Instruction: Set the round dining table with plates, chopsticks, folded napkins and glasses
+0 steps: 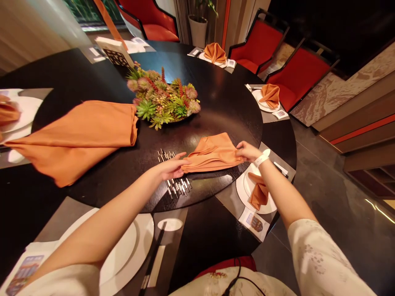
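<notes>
An orange cloth napkin [214, 153], folded into layers, lies stretched between my hands over the dark round turntable. My left hand [173, 166] grips its left end, with the thumb on top and the fingers below. At its right end, my right hand [246, 151] pinches the edge; a white band circles that wrist. Beneath and beside my left hand is a cluster of thin black-and-silver sticks [179, 187]. Farther left, a larger pile of folded orange cloth [89, 133] rests on the turntable, apart from both hands.
A succulent centerpiece [163, 98] stands beyond the napkin. Close to me is a place setting with a white plate [145, 234] and black chopsticks [154, 250]. Under my right forearm, another plate [243, 193] bears a folded napkin [258, 195]. Red chairs [262, 37] stand around the table.
</notes>
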The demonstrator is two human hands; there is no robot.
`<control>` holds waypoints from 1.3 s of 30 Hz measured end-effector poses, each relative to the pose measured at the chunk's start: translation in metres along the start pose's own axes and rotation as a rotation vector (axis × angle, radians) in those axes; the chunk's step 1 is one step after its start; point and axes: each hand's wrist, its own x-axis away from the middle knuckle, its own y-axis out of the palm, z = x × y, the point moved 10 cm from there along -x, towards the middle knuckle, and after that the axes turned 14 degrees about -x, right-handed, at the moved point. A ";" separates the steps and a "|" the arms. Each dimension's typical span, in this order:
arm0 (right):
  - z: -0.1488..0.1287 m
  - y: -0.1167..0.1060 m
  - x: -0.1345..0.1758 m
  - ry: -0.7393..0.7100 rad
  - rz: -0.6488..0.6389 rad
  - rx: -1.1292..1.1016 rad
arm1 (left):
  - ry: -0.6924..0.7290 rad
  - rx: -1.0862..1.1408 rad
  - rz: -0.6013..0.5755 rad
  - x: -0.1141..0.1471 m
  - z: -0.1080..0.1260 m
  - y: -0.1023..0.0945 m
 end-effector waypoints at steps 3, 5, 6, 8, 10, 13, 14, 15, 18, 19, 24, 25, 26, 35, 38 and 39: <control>-0.070 -0.008 0.035 -0.011 -0.252 -0.048 | 0.076 0.055 -0.147 0.042 0.013 0.021; -0.115 -0.021 0.053 -0.053 -0.295 -0.001 | 0.148 0.053 -0.220 0.075 0.022 0.038; -0.134 -0.027 0.060 -0.078 -0.294 0.026 | 0.186 0.044 -0.247 0.091 0.025 0.047; -0.162 -0.037 0.070 -0.135 -0.266 0.070 | 0.248 0.009 -0.282 0.118 0.030 0.063; -0.177 -0.042 0.077 -0.189 -0.232 0.094 | 0.279 -0.029 -0.294 0.134 0.031 0.073; -0.178 -0.039 0.084 -0.225 -0.216 0.121 | 0.285 -0.062 -0.294 0.130 0.033 0.076; -0.174 -0.037 0.085 -0.222 -0.215 0.130 | 0.286 -0.066 -0.291 0.124 0.035 0.075; -0.169 -0.035 0.085 -0.219 -0.213 0.138 | 0.293 -0.073 -0.280 0.115 0.039 0.073; -0.157 -0.028 0.085 -0.220 -0.211 0.144 | 0.377 -0.122 -0.175 0.091 0.062 0.058; -0.155 -0.026 0.086 -0.236 -0.212 0.135 | 0.433 -0.145 -0.110 0.085 0.073 0.051; -0.151 -0.028 0.098 -0.390 -0.149 0.087 | 0.724 -0.319 0.313 0.089 0.109 0.023; -0.147 -0.030 0.101 -0.399 -0.135 0.093 | 0.746 -0.370 0.393 0.092 0.108 0.022; -0.141 -0.032 0.104 -0.399 -0.124 0.103 | 0.756 -0.424 0.468 0.095 0.104 0.022; -0.101 -0.036 0.084 -0.339 -0.070 0.417 | 0.590 -0.705 0.550 0.068 0.077 0.034; -0.109 -0.040 0.073 -0.449 0.138 0.596 | 0.620 -0.853 0.679 0.074 0.107 0.022; -0.110 -0.040 0.072 -0.491 0.206 0.626 | 0.651 -0.904 0.738 0.081 0.118 0.019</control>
